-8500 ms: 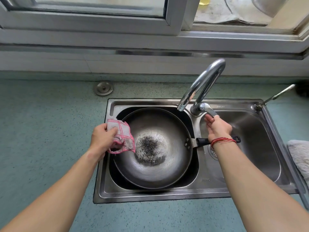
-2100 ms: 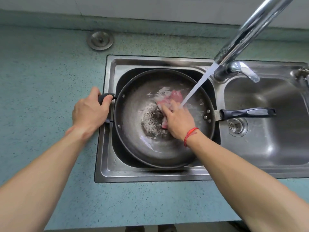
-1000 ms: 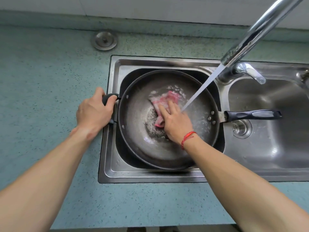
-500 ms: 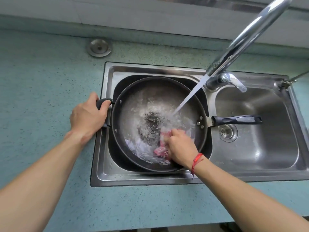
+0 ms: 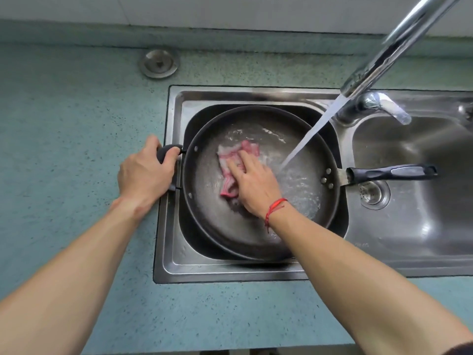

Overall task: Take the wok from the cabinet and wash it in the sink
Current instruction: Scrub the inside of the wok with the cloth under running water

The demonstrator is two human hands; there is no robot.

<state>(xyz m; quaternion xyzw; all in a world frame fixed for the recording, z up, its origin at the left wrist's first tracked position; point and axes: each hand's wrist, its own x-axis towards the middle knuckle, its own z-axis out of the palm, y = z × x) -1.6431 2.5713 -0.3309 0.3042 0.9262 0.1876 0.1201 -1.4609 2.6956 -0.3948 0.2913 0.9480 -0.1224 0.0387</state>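
The wok (image 5: 258, 221) sits in the left basin of the sink (image 5: 169, 267), with water from the tap (image 5: 399, 44) running into it. Half a second ago the right hand (image 5: 252, 181) rubbed near the front rim; now it presses the cloth (image 5: 234, 165) flat with open fingers over the middle, where the dark burnt patch was. The patch is covered, so I cannot tell if it is gone. The left hand (image 5: 144, 175) stays closed around the small side handle (image 5: 166, 153). The washing seems well under way.

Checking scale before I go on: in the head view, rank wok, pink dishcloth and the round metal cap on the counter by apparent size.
Largest to smallest:
1. wok
2. pink dishcloth
3. round metal cap, close to the cloth's visible size; the right hand covers part of the cloth, so this order is unsure.
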